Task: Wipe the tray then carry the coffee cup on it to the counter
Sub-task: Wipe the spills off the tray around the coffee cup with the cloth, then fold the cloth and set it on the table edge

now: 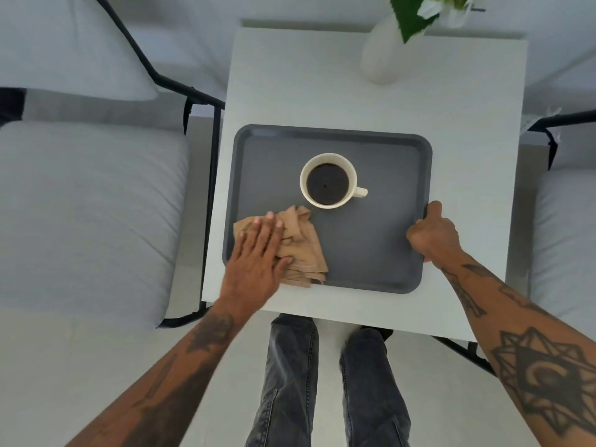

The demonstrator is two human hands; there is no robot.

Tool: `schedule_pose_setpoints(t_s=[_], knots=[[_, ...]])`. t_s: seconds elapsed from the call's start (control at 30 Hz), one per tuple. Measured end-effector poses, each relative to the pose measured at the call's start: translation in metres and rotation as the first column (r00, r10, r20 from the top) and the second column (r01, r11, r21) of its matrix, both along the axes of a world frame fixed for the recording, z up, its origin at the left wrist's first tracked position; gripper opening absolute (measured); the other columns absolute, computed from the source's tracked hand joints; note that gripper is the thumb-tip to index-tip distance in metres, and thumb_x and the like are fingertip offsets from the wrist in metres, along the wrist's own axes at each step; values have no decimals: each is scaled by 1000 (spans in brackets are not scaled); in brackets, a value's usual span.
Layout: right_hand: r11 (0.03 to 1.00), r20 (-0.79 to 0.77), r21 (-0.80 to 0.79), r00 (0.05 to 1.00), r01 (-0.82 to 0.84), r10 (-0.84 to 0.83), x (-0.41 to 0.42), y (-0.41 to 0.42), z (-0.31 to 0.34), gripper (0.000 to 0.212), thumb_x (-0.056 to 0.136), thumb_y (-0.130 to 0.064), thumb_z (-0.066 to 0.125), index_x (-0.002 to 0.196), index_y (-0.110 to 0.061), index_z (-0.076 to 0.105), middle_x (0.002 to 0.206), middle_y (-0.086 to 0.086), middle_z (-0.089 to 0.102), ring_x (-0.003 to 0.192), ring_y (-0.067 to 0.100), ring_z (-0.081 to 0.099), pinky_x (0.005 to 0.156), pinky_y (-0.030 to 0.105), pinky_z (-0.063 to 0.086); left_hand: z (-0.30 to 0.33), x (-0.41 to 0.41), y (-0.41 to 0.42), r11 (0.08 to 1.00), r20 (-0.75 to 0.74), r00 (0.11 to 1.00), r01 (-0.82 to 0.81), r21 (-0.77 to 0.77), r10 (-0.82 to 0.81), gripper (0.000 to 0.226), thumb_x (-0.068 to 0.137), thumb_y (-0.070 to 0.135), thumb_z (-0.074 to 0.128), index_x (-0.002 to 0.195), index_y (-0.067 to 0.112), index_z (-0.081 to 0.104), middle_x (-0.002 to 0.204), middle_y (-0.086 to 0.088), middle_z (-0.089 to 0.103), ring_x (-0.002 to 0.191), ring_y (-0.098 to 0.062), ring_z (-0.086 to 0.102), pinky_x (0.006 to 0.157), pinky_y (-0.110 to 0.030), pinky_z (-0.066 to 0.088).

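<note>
A crumpled tan cloth [301,243] was pressed flat under the open, spread left hand [258,253] at the grey tray's [371,253] near-left corner. The tray's right rim was gripped by the closed right hand [432,233]. The full coffee cup [329,180] stood mid-tray on the white table [290,91].

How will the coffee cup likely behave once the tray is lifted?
The coffee cup looks nearly full, so it may slosh if tilted. It stands loose on the smooth tray, so it could slide. Its wide, low shape makes tipping seem unlikely.
</note>
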State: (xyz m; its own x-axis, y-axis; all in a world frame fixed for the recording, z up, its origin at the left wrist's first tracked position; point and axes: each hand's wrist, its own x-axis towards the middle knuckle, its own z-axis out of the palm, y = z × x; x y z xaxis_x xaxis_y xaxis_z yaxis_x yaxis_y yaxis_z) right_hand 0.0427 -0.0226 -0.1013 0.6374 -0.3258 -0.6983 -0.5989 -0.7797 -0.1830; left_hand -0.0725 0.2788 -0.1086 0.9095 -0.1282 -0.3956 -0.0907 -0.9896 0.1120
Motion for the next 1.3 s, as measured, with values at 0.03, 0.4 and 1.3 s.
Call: schedule_pose_setpoints(t_s=[0.03, 0.4, 1.3], knots=[[1000, 0, -9, 1000, 1, -1, 0, 0, -1, 23, 86, -12, 42, 105, -18, 30, 107, 22, 51, 87, 43, 56, 78, 53, 56, 3, 1, 15, 1000, -14, 1000, 1, 1, -1, 72, 98, 55, 21, 155, 11, 22, 163, -10, 17, 150, -28, 14, 120, -47, 21], [1000, -23, 11, 999, 22, -22, 4, 1, 3, 19, 92, -14, 44, 103, -14, 29, 102, 18, 50, 93, 41, 57, 83, 54, 54, 13, 44, 51, 993, 35, 993, -108, -39, 109, 59, 78, 65, 52, 111, 17, 63, 100, -5, 62, 101, -28, 53, 94, -43, 28], [586, 573, -18, 472, -810, 670, -190, -154, 170, 20, 87, -29, 52, 95, -35, 69, 85, -13, 66, 68, 5, 53, 64, 18, 40, 158, -80, -196, 821, 126, 945, 324, -470, -300, 27, 72, 20, 60, 94, 33, 65, 76, 13, 62, 70, -8, 51, 64, -20, 38]])
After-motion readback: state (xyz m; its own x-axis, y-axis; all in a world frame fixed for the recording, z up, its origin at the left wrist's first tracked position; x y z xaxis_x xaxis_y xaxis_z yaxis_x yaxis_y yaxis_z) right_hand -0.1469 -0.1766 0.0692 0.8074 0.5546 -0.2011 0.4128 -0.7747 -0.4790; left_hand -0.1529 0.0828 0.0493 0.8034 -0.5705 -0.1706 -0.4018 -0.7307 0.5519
